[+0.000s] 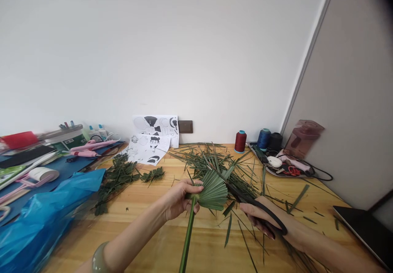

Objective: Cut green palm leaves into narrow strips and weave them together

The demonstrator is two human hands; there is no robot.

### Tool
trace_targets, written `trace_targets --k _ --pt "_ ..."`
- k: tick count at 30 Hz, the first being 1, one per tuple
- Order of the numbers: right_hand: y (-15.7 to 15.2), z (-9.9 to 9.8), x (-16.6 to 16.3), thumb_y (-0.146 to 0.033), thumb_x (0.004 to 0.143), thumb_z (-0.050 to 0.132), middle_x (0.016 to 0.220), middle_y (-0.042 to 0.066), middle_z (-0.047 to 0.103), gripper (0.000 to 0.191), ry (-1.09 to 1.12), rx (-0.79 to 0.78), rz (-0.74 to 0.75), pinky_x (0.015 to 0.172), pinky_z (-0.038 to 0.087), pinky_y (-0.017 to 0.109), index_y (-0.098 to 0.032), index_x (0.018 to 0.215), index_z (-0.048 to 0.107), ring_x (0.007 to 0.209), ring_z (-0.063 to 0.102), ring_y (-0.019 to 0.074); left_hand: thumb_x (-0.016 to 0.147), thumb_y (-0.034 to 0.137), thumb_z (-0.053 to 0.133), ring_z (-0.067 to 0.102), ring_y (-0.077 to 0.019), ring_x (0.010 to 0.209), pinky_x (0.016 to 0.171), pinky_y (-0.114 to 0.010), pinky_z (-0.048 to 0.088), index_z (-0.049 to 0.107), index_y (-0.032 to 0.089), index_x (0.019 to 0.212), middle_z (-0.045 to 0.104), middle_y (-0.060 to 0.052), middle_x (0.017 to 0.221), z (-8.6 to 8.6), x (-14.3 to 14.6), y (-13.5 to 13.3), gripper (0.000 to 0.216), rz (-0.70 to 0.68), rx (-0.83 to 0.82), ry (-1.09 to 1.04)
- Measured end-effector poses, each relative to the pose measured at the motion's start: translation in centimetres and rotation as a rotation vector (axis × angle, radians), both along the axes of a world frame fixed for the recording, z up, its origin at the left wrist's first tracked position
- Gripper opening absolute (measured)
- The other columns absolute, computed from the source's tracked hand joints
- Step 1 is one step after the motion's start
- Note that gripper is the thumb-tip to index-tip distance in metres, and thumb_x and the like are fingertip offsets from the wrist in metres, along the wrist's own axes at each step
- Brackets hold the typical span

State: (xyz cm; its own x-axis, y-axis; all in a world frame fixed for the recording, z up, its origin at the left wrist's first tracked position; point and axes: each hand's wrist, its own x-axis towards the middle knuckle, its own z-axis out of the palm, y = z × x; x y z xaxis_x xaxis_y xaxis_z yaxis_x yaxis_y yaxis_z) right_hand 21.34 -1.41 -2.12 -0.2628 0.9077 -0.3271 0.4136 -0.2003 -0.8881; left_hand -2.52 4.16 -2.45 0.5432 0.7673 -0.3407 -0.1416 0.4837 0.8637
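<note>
Down at the bottom edge, the stem (188, 236) runs out of frame, so its lower end is cut off. A pale bracelet (98, 258) on the left wrist is half cropped too. Up the stem now: the left hand (181, 197) is closed around the leaf (213, 189) right where stem meets blade, thumb on top, fingertips tucked behind and out of sight. The leaf is a small green fan, pleated, trimmed to a rounded edge, spreading away to the right of that grip and held just above the table (147, 232). Right of it, the right hand (260, 219) is clamped on black scissors (245, 199), fingers through the big handle loop. The blades angle up toward the fan and their tips vanish behind it, so whether they are parted is impossible to tell.

Beyond both grips lies a tangle of thin green cuttings (215, 158), with loose strips scattered under the right hand. Left of the left hand sit dark leafy sprigs (118, 177), and further left a blue bag (39, 215), smeared by blur. Far back stand printed sheets (153, 140) against the wall, and to the right of them thread spools (240, 141) and a cluttered tray (307, 176).
</note>
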Motion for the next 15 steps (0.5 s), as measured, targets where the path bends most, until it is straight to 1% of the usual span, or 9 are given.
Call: trace_targets --k 2,5,10,15 --pt "-0.3 0.1 -0.1 -0.057 0.072 0.04 0.048 -0.003 0.04 0.046 0.083 -0.041 0.037 0.039 0.03 0.018 -0.014 0.057 0.046 0.04 0.036 0.0068 0.066 0.018 0.06 0.053 -0.0107 0.035 0.034 -0.018 0.041 0.053 0.014 0.081 0.058 -0.001 0.057 -0.1 0.0 0.0 0.018 -0.04 -0.016 0.013" --pt "-0.7 -0.3 -0.4 -0.055 0.072 0.044 0.051 -0.003 0.041 0.043 0.143 -0.086 0.052 0.041 0.032 0.017 -0.014 0.059 0.046 0.043 0.038 0.0066 0.065 0.017 0.06 0.055 -0.0121 0.036 0.033 -0.018 0.042 0.053 0.013 0.079 0.059 -0.002 0.059 -0.6 -0.2 -0.1 0.016 -0.122 -0.052 0.049" --pt "-0.8 -1.7 -0.4 -0.059 0.067 0.046 0.045 -0.004 0.039 0.046 -0.023 -0.064 -0.014 0.03 0.024 0.016 -0.016 0.052 0.04 0.032 0.031 0.0041 0.066 0.018 0.06 0.053 -0.0095 0.034 0.03 -0.016 0.039 0.056 0.012 0.08 0.059 -0.003 0.06 -1.3 -0.7 0.1 0.016 -0.131 -0.088 0.08" --pt "-0.8 -1.9 -0.1 -0.059 0.065 0.048 0.045 -0.003 0.042 0.045 -0.032 -0.081 -0.001 0.028 0.021 0.015 -0.016 0.052 0.042 0.03 0.032 0.004 0.067 0.015 0.058 0.05 -0.0075 0.036 0.034 -0.017 0.043 0.057 0.01 0.079 0.057 -0.002 0.058 -1.4 -1.1 0.3 0.013 -0.112 -0.081 0.057"
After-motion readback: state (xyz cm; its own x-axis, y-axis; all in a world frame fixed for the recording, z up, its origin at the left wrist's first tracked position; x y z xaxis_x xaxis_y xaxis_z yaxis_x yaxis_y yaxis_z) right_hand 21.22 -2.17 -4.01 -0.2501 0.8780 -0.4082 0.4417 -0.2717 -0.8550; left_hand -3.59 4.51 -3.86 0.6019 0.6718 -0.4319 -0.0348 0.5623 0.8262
